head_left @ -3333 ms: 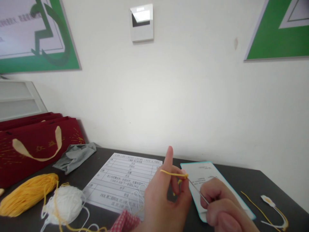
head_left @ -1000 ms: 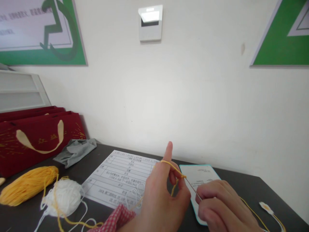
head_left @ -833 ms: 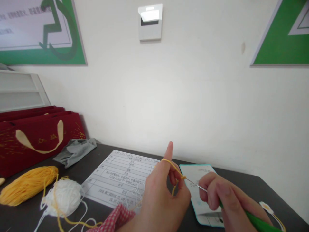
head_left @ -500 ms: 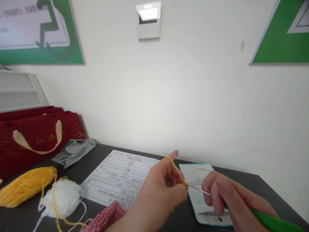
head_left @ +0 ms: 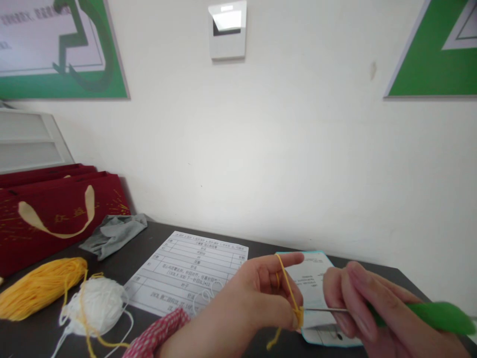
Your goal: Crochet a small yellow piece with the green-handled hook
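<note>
My left hand [head_left: 266, 293] pinches a small piece of yellow crochet [head_left: 298, 316] between thumb and fingers. Yellow yarn [head_left: 286, 278] runs from it up over the outstretched index finger, and a short tail hangs below. My right hand [head_left: 367, 303] grips a crochet hook [head_left: 428, 314] by its green handle. The thin metal shaft points left, and its tip meets the yellow stitches at my left thumb; the hook end itself is hidden there.
A printed sheet [head_left: 186, 273] and a blue-edged card [head_left: 313, 268] lie on the dark table [head_left: 164, 226]. At left are a yellow yarn skein [head_left: 44, 288], a white yarn ball [head_left: 97, 306], a grey cloth [head_left: 115, 231] and red gift bags [head_left: 55, 209]. A white wall [head_left: 298, 149] stands behind.
Both hands have shifted right. The left index finger has tipped from pointing upward to pointing right, and the hook has turned from slanted to nearly level.
</note>
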Tool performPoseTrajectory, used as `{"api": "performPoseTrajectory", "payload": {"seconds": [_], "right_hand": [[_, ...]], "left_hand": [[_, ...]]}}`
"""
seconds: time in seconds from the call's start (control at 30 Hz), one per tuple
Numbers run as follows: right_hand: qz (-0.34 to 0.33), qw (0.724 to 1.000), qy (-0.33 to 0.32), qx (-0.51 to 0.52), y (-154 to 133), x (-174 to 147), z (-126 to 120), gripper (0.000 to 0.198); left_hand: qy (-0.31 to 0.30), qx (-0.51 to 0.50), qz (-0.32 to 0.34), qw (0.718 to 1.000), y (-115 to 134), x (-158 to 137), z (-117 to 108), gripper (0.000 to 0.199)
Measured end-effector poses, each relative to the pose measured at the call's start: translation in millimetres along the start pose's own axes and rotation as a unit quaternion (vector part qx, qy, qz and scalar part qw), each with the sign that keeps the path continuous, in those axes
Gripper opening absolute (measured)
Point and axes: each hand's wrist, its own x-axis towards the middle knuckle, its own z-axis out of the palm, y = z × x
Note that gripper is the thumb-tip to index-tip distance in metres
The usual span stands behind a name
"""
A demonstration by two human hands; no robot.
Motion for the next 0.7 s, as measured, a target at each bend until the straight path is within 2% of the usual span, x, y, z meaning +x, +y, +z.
{"api": "performPoseTrajectory", "payload": {"seconds": [0.13, 0.2, 0.27, 0.33, 0.4, 0.47, 0.57, 0.7], "right_hand": [[0.044, 0.994, -0.005, 0.103, 2.6, 5.1, 7.2, 0.054], [0.079, 0.984, -0.011, 0.157, 6.6, 4.8, 10.5, 0.051], [0.114, 0.970, -0.027, 0.213, 12.2, 4.2, 12.7, 0.049], [0.139, 0.956, -0.036, 0.257, 17.5, 4.7, 14.4, 0.048], [0.149, 0.948, -0.042, 0.279, 20.9, 6.1, 16.0, 0.046], [0.144, 0.947, -0.042, 0.284, 21.7, 8.1, 17.3, 0.048], [0.135, 0.950, -0.042, 0.277, 20.6, 10.7, 17.4, 0.050], [0.147, 0.945, -0.039, 0.288, 20.8, 11.0, 14.6, 0.047]], "left_hand": [[0.018, 0.003, 0.016, 1.000, -1.2, -1.4, 1.5, 0.069], [0.028, -0.007, 0.021, 0.999, -1.5, -2.9, 3.4, 0.073], [0.028, -0.025, 0.030, 0.999, -1.7, -4.2, 4.7, 0.086], [0.021, -0.034, 0.043, 0.998, -2.1, -4.3, 4.3, 0.107], [0.004, -0.032, 0.052, 0.998, -3.4, -2.9, 2.0, 0.128], [-0.010, -0.023, 0.064, 0.998, -6.1, -0.4, -1.2, 0.138], [-0.012, -0.004, 0.089, 0.996, -12.6, 3.7, -4.3, 0.134], [0.034, 0.045, 0.128, 0.990, -20.5, 4.2, -1.7, 0.128]]}}
